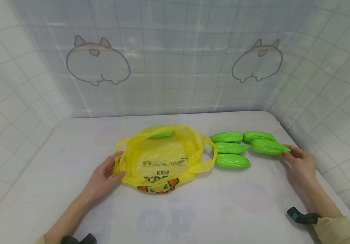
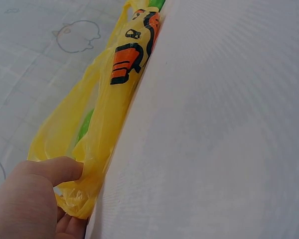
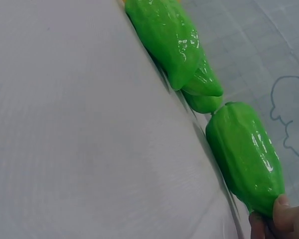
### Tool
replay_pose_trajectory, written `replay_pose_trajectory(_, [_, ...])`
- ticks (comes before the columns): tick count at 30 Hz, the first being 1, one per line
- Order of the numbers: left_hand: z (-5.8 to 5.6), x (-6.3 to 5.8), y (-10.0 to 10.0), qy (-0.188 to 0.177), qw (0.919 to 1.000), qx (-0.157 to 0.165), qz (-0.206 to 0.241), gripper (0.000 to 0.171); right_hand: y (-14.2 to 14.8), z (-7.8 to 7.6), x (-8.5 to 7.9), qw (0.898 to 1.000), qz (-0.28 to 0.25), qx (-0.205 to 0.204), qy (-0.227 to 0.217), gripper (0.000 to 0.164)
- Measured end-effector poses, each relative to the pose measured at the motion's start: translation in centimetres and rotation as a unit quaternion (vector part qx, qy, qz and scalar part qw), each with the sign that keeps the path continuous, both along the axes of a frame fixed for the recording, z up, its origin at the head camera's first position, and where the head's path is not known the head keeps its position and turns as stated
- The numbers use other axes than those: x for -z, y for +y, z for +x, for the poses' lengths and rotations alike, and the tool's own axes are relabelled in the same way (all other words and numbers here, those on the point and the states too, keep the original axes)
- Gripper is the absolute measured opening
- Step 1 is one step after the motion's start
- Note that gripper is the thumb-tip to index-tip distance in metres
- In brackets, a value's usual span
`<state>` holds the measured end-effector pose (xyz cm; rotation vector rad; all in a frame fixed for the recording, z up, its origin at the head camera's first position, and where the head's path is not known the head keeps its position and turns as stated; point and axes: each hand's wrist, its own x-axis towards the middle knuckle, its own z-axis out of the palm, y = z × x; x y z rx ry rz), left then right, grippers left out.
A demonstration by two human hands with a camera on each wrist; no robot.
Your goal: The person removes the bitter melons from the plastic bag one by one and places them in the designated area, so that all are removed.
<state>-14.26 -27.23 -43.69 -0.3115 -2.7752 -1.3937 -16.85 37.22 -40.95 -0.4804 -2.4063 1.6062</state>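
A yellow plastic bag (image 1: pixel 162 154) lies on the table with its mouth open, showing printed text and orange figures. My left hand (image 1: pixel 106 176) pinches its left edge; in the left wrist view the thumb (image 2: pixel 65 170) lies over the crumpled plastic. A green shape (image 1: pixel 162 133) shows at the bag's far rim. To the right, my right hand (image 1: pixel 303 165) pinches the pointed end of a glossy green vegetable (image 1: pixel 268 146), bumpy like a bitter melon. In the right wrist view, thumb and fingers grip the narrow end of this vegetable (image 3: pixel 246 154).
Three similar green vegetables (image 1: pixel 231 148) lie stacked in a column beside the bag's right handle (image 1: pixel 207 166). Another one (image 1: pixel 258 136) lies just behind the gripped one. Tiled-pattern sheeting (image 1: pixel 178 67) walls in the white table (image 1: pixel 208 210) at the back and sides.
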Motion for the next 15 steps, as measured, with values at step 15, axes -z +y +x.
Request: replay_pose_trajectory(15, [-0.07,0.16,-0.01,0.003,1.0,0.0,0.004,0.068,-0.41,-0.35,0.97,0.997,0.074,-0.011,-0.025,0.05])
